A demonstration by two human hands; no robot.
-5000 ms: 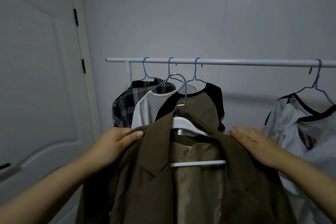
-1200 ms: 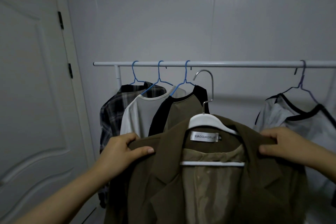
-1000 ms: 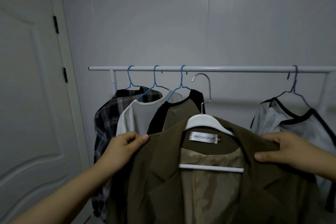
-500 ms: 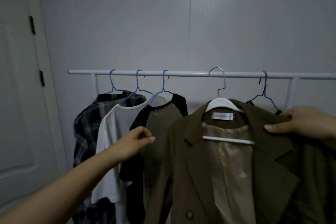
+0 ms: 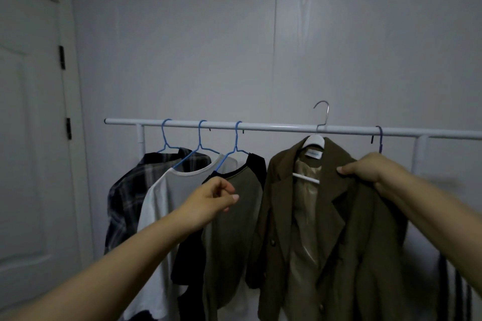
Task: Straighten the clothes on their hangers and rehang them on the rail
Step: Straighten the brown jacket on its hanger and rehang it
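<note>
A brown blazer (image 5: 347,216) hangs on a white hanger (image 5: 315,141) whose metal hook (image 5: 323,112) sticks up above the white rail (image 5: 273,128). My right hand (image 5: 370,168) grips the blazer's right shoulder and holds it up at rail height. My left hand (image 5: 211,199) hovers free with loosely curled fingers, holding nothing, in front of an olive top with black sleeves (image 5: 234,216). Left of that top, a white T-shirt (image 5: 167,190) and a plaid shirt (image 5: 130,190) hang on blue hangers.
A purple hanger (image 5: 379,138) hooks over the rail just behind my right hand; its garment is mostly hidden. The rail's right post (image 5: 418,151) stands beyond it. A white door (image 5: 26,138) is at the left, and a plain wall lies behind the rail.
My left hand let go of the blazer's left shoulder. My right hand carried the blazer right and up, so the hook went from below the rail to above it.
</note>
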